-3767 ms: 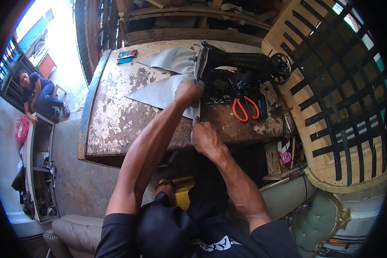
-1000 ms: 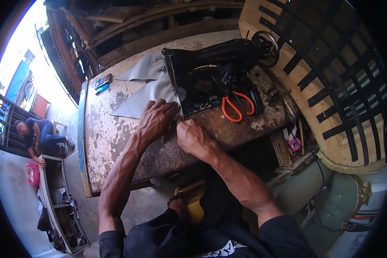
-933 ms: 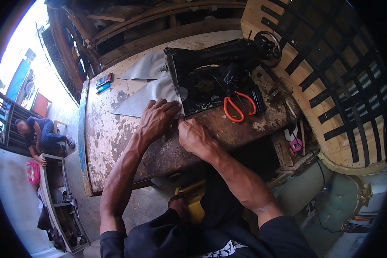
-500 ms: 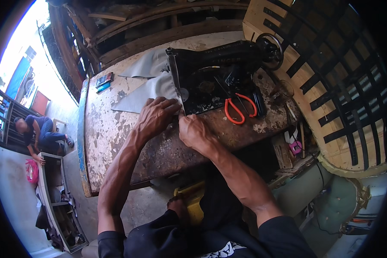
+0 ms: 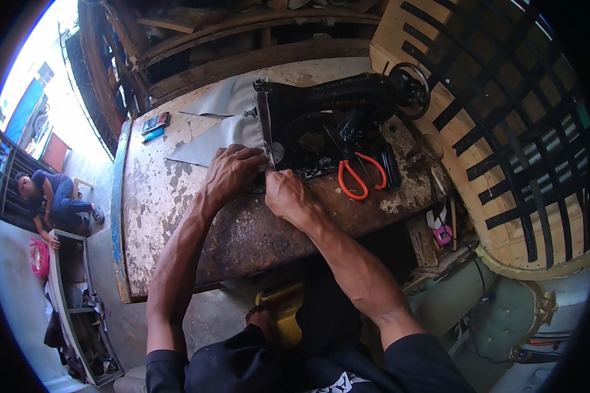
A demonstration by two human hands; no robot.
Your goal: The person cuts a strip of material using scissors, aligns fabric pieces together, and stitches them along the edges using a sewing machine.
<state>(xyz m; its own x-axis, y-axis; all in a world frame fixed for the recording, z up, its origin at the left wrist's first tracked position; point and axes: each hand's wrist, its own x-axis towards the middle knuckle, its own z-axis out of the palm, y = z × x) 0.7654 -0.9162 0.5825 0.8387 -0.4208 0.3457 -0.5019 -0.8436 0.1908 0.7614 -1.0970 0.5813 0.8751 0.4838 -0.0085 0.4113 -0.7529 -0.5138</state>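
A black sewing machine (image 5: 347,93) stands on a worn table. Under its needle end at the left lies grey sheet material (image 5: 219,139), spreading leftward in two pointed pieces. My left hand (image 5: 235,171) presses down on the near part of the material with bent fingers held together. Close beside it, my right hand (image 5: 290,195) is closed, thumb and forefinger pinching the material's near edge just in front of the needle area. The fingertips hide most of that edge. Scissors (image 5: 354,180) with orange handles lie on the machine bed, right of my right hand.
Small packets (image 5: 155,124) lie at the table's (image 5: 151,216) far left. A handwheel (image 5: 410,90) is at the machine's right end. A wooden frame with black webbing (image 5: 505,157) stands at the right. Another person (image 5: 62,196) sits at the far left, beside a shelf unit (image 5: 78,308).
Relative to the machine, the grey material and both my hands have moved slightly farther from me. The view has shifted a little. Both hands keep their hold.
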